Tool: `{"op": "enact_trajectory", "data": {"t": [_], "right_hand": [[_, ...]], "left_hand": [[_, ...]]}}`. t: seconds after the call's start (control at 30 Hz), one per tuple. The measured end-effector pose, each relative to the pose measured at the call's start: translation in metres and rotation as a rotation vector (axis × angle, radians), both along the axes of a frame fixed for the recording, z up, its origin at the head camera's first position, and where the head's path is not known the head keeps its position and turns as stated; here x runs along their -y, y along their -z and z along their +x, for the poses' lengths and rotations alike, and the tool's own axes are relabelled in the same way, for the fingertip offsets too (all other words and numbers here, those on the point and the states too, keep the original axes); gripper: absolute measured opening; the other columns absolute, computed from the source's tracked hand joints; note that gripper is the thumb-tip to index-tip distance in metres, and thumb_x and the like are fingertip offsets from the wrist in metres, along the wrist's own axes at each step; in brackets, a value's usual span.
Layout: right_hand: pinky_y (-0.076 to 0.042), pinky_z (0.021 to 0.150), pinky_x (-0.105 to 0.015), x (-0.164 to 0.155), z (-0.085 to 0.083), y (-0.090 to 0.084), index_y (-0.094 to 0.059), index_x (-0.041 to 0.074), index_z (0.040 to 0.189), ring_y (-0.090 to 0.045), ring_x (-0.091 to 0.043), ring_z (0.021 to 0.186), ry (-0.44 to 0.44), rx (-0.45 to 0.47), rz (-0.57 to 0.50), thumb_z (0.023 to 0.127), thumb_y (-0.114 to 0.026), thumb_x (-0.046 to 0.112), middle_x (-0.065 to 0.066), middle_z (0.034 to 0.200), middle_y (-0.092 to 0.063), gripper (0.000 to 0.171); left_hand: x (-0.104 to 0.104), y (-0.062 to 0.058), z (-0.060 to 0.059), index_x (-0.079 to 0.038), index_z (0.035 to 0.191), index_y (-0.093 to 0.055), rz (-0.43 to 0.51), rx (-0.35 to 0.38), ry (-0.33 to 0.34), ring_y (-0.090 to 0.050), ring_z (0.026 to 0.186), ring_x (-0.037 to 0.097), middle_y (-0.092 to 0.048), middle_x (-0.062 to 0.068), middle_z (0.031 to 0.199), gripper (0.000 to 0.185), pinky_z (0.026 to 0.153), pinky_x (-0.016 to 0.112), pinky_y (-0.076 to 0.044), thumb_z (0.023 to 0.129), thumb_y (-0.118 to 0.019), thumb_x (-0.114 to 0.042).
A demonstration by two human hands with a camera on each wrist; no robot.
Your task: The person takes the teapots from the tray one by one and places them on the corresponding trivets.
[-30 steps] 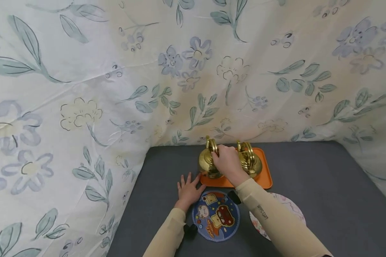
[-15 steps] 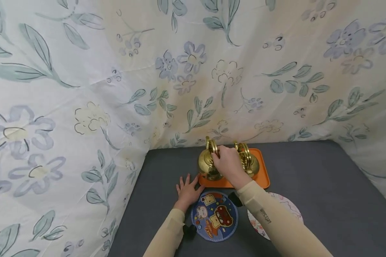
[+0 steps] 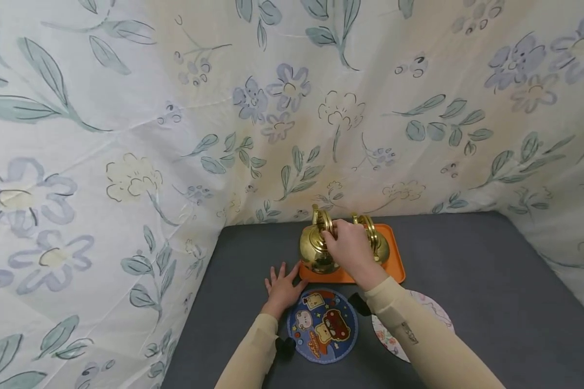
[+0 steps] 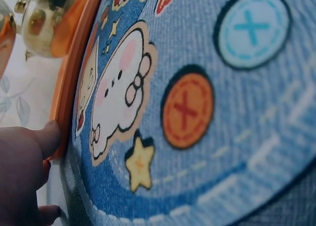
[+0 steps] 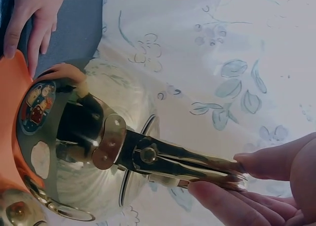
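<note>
Since the earlier head frame the view has shifted slightly, while the right hand (image 3: 351,249) has stayed on the handle of the left brass kettle (image 3: 315,253); the kettle looks much where it was on the orange tray (image 3: 395,266). The right wrist view shows the grip plainly: fingers (image 5: 232,199) and thumb pinch the raised bail handle near its top, which keeps the hand clear of the polished body. The kettle stands on the left part of the tray, with a second brass kettle (image 3: 376,242) just beside it, partly hidden by the hand.

The left hand (image 3: 283,287) lies flat on the grey counter (image 3: 467,281), fingers spread and straight, holding nothing. In the left wrist view a fingertip (image 4: 49,134) touches the tray's near edge, likely steadying the tray. Just in front of the tray lies a round blue cartoon mat (image 3: 322,325), close by the left hand, and a paler round mat (image 3: 394,337) lies to its right, partly under the right sleeve. A floral cloth (image 3: 175,108) hangs behind and at both sides.
</note>
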State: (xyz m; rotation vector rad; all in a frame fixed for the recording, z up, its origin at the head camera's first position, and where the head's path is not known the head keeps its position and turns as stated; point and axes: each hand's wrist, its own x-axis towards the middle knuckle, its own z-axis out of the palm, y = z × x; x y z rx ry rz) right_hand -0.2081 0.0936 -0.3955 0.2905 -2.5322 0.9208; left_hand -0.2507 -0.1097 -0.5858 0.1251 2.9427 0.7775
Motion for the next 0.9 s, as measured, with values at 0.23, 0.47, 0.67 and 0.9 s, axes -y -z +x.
{"op": "enact_trajectory", "data": {"t": [0.23, 0.47, 0.67, 0.9], "right_hand": [[-0.043, 0.044, -0.026, 0.003, 0.013, -0.002, -0.071, -0.006, 0.099, -0.05, -0.01, 0.042, 0.009, -0.017, -0.008, 0.094, -0.072, 0.014, -0.009, 0.067, -0.068, 0.021], [-0.057, 0.055, -0.035, 0.004, 0.024, 0.0, -0.071, -0.009, 0.109, -0.069, -0.02, 0.06, 0.022, -0.027, -0.024, 0.093, -0.074, 0.015, -0.017, 0.086, -0.076, 0.029], [-0.043, 0.043, -0.026, 0.003, 0.034, 0.0, -0.072, -0.008, 0.106, -0.051, -0.009, 0.043, 0.018, -0.025, -0.028, 0.094, -0.072, 0.013, -0.013, 0.076, -0.074, 0.024], [-0.055, 0.061, -0.04, 0.005, 0.048, 0.001, -0.071, -0.008, 0.109, -0.058, -0.012, 0.047, 0.03, -0.006, -0.013, 0.094, -0.072, 0.015, -0.015, 0.084, -0.076, 0.027]], "left_hand": [[0.004, 0.002, -0.001, -0.035, 0.157, -0.038, 0.0, 0.021, 0.006, -0.001, 0.153, 0.052, -0.02, 0.017, 0.167, 0.065, 0.116, 0.074, -0.007, 0.099, -0.055, -0.057], [0.009, -0.003, -0.002, -0.034, 0.157, -0.039, 0.04, 0.011, 0.026, -0.001, 0.152, 0.053, -0.02, 0.018, 0.167, 0.064, 0.116, 0.074, -0.005, 0.099, -0.058, -0.054], [0.008, -0.009, -0.001, -0.035, 0.157, -0.038, 0.028, 0.015, 0.024, -0.001, 0.152, 0.053, -0.021, 0.018, 0.167, 0.065, 0.116, 0.074, -0.006, 0.099, -0.058, -0.054], [0.011, -0.006, 0.006, -0.033, 0.157, -0.039, 0.014, 0.022, 0.016, -0.003, 0.151, 0.055, -0.022, 0.02, 0.166, 0.069, 0.115, 0.075, -0.008, 0.096, -0.056, -0.061]]}}
